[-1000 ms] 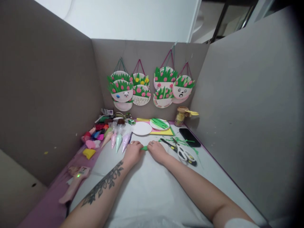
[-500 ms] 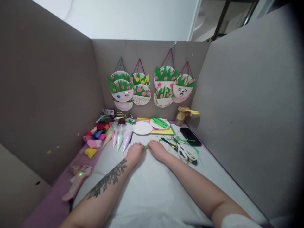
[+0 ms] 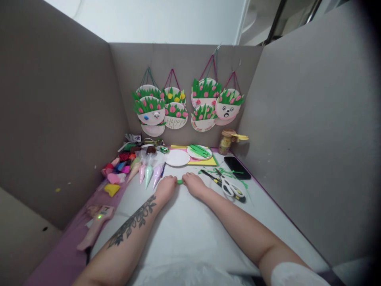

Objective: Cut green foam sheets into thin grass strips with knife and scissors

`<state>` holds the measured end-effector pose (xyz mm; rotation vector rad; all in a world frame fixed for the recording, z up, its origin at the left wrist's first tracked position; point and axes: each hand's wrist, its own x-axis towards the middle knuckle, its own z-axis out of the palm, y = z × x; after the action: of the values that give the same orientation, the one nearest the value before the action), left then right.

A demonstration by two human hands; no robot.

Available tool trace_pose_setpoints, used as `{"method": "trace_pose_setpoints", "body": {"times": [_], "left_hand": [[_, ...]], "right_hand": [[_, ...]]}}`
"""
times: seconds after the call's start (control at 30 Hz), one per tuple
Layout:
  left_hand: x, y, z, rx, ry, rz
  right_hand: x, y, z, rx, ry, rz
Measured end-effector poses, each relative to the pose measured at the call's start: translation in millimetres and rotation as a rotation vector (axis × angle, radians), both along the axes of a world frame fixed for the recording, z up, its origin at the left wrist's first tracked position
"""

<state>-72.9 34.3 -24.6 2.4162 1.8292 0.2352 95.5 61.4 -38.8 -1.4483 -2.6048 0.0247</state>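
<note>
My left hand [image 3: 166, 188] and my right hand [image 3: 193, 184] rest low over the white table cover, fingers closed, a small gap between them. A short piece of green paper strip [image 3: 179, 182] shows in that gap; each hand grips one end and hides the rest of it. Beyond my hands lies a blank white paper plate [image 3: 177, 158]. Behind it to the right, another plate carries green paper leaves [image 3: 200, 151]. White-handled scissors [image 3: 228, 186] lie right of my right hand, crossing a black and yellow cutter [image 3: 210, 177], with thin green paper scraps [image 3: 231, 173] around them.
Piping bags [image 3: 149, 174] and colourful clay pieces [image 3: 114, 177] lie at the left. A pink glue gun [image 3: 97, 226] with a lit green light is nearer. A phone [image 3: 237, 167] and a lidded jar [image 3: 225, 142] stand at the right. Decorated plates [image 3: 151, 111] hang on the grey back panel.
The whole view has shifted slightly, so everything appears a little higher and further left. Both hands keep hold of the green strip in nearly the same place.
</note>
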Motion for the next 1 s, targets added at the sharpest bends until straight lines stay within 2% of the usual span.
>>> {"method": "trace_pose_setpoints", "body": {"times": [0.17,0.27,0.43,0.63,1.0], "left_hand": [[-19.7,-1.0,6.2,-0.089,0.011,0.007],[-26.5,-3.8,8.2,-0.1,0.034,-0.006],[-20.0,-6.1,5.5,-0.009,0.078,-0.035],[-10.7,-0.3,-3.2,0.018,0.03,-0.02],[-10.4,10.1,-11.8,0.022,-0.029,0.043]], "right_hand": [[29.3,5.7,-1.8,-0.03,-0.008,-0.055],[35.6,4.8,-3.5,-0.006,0.004,-0.056],[23.2,-0.7,-2.8,0.058,0.003,-0.044],[6.0,1.0,-1.2,-0.008,0.04,0.028],[3.7,4.3,-6.4,-0.029,0.024,-0.095]]}}
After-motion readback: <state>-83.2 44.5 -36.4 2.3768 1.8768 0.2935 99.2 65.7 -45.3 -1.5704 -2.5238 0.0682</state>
